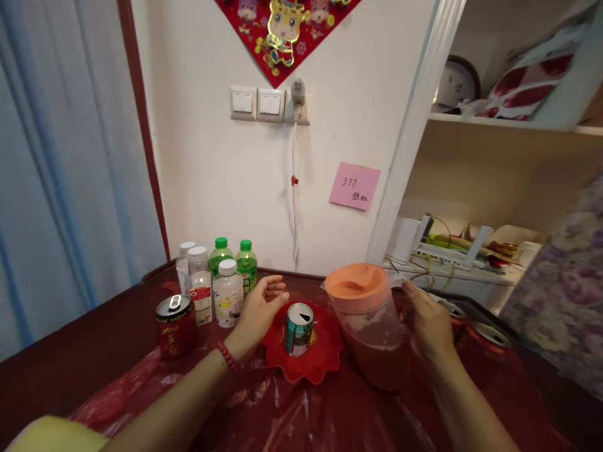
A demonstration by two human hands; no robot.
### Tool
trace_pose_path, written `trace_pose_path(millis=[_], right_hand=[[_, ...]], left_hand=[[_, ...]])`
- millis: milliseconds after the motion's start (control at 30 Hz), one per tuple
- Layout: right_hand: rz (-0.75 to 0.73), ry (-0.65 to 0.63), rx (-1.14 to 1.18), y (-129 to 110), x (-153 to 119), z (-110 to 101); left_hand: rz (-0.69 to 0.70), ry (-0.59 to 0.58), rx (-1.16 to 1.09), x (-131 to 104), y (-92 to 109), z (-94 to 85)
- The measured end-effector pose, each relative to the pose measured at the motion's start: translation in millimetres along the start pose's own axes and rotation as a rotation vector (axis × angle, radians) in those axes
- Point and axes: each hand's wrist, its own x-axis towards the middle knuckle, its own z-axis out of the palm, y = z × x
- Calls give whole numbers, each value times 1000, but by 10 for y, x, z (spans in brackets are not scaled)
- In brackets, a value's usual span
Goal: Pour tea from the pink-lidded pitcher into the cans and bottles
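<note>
A clear plastic pitcher (377, 339) with an orange lid leans to the left above the table, its spout toward the middle. My right hand (426, 320) is wrapped round its handle. Brownish liquid fills the lower part of the pitcher. Left of it, a small green can (299, 329) with an opening in its top stands upright on a red scalloped plate (304, 371). My left hand (262, 307) is just left of the can, apart from it, fingers stretched out and holding nothing. A red bead bracelet circles that wrist.
Several bottles (228, 295), clear and green, stand at the back left behind a red can (175, 326). More red cans (485, 345) are at the right beyond my right hand. Red plastic film (264, 408) covers the table. The wall and a shelf (499, 122) bound the back and right.
</note>
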Motion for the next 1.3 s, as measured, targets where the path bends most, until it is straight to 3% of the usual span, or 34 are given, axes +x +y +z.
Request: trace_pose_path(millis=[200, 433, 800, 1300], right_hand=[[-38, -5, -59, -3, 39, 1], [-89, -19, -113, -55, 39, 31], [-104, -45, -150, -56, 24, 33], [-96, -51, -157, -7, 44, 8]], left_hand=[[-18, -10, 3, 16, 73, -10], [4, -21, 2, 48, -4, -6], [13, -19, 13, -3, 135, 50], [25, -45, 47, -30, 102, 39]])
